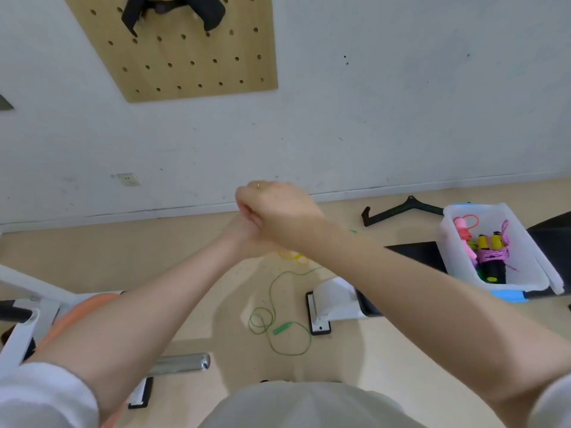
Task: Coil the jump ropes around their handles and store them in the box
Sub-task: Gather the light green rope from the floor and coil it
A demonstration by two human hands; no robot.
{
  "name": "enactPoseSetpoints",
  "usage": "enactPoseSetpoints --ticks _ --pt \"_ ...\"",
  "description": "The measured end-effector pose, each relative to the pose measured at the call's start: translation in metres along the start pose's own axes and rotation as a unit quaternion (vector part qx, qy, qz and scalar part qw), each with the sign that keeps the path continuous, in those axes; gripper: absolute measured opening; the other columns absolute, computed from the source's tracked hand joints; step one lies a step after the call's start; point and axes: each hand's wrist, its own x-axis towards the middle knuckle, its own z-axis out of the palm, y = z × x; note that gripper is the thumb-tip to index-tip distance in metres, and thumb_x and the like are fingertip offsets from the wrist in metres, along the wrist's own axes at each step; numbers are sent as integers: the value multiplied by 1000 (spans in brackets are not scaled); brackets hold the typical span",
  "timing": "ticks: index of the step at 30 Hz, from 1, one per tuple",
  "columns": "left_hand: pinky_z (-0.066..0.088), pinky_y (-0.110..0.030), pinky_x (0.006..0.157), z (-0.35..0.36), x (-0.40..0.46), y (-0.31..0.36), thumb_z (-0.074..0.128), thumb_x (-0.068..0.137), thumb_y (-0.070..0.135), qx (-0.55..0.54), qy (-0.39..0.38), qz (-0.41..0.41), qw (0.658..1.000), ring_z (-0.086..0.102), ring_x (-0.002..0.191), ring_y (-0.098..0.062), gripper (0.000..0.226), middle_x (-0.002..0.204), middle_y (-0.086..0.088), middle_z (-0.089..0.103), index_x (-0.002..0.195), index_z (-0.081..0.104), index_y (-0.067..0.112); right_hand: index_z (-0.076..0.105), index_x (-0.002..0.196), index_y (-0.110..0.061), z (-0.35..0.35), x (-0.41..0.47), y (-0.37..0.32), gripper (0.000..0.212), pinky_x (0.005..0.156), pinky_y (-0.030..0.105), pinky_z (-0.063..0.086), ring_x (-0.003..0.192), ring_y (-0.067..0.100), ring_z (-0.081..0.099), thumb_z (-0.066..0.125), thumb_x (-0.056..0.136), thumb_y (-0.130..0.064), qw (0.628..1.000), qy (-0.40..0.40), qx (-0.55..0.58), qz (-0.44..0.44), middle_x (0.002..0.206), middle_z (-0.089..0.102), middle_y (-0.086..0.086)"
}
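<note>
Head view: right hand (278, 211) fisted over left hand (244, 234), both closed together; what they hold is hidden. Thin green jump rope (272, 307) trails down to the floor (386, 350), its green handle (281, 328) lying there. Looks light, floppy, tangle-prone; grab by the stiff handle. Box (457, 254) at right holds coiled ropes.

1. One head-worn wide-angle view looks forward and down from the person's height.
2. It faces the wall (370, 118) and floor (185, 242).
3. Both forearms reach out close beneath it.
</note>
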Motion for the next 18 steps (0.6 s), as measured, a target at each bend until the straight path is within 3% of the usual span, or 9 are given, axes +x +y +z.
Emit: enactPoseSetpoints --ticks 1,3,4,5,7,9,13,15,18 --pt "28 -8 42 -7 1 -5 56 88 11 -43 18 -13 999 41 72 -12 11 84 0 48 99 53 13 51 86 -14 8 -4 -4 22 46 26 25 68 27 52 48 73 3 998 39 -3 -42 83 50 9" --pt "23 -20 41 -13 5 -13 41 84 6 -129 19 3 991 28 53 -15 16 61 2 34 73 44 18 54 73 -7 23 -14 -3 20 41 25 26 50 26 53 52 59 6 984 148 70 -77 66 53 11" --pt "20 -21 44 -14 7 -14 43 77 12 -178 5 -1 984 23 50 -16 6 57 2 31 74 43 17 57 71 -6 29 -17 -1 18 41 26 30 47 25 53 54 57 4 971 210 100 -59 61 54 9" --pt "19 -21 45 -15 8 -15 47 68 20 -224 1 -9 975 22 49 -17 12 56 1 33 80 45 16 58 73 -5 34 -17 -1 15 45 27 35 47 24 54 56 61 3 959 244 145 -24 60 55 6" --pt "23 -20 41 -17 9 -21 56 57 25 -285 -7 -18 958 28 45 -15 37 56 3 44 93 49 19 59 79 -10 37 -18 0 11 50 25 43 47 20 54 60 76 1 911 232 323 107 55 53 -3" --pt "24 -19 40 -17 9 -29 62 58 22 -316 -4 -5 949 31 43 -12 38 59 4 47 95 53 22 55 79 -16 37 -20 4 17 47 24 47 42 13 53 62 82 -1 820 168 501 221 46 51 -7" --pt "25 -21 42 -15 7 -41 69 61 22 -337 -34 37 940 36 46 -9 30 60 9 49 87 54 23 56 73 -10 40 -28 11 17 43 17 46 40 8 52 63 85 -1 707 98 647 269 44 56 -4" --pt "28 -22 44 -14 7 -47 71 63 21 -337 -54 59 938 41 49 -6 32 59 15 51 89 53 25 57 71 -9 40 -31 11 17 43 15 45 41 5 52 63 84 0 681 80 673 279 45 57 -3" --pt "34 -17 48 -11 4 -48 77 74 11 -332 -62 87 937 45 48 3 40 64 14 52 103 52 23 59 69 -8 37 -34 12 17 47 15 49 42 5 54 66 81 2 711 87 630 300 53 57 2"
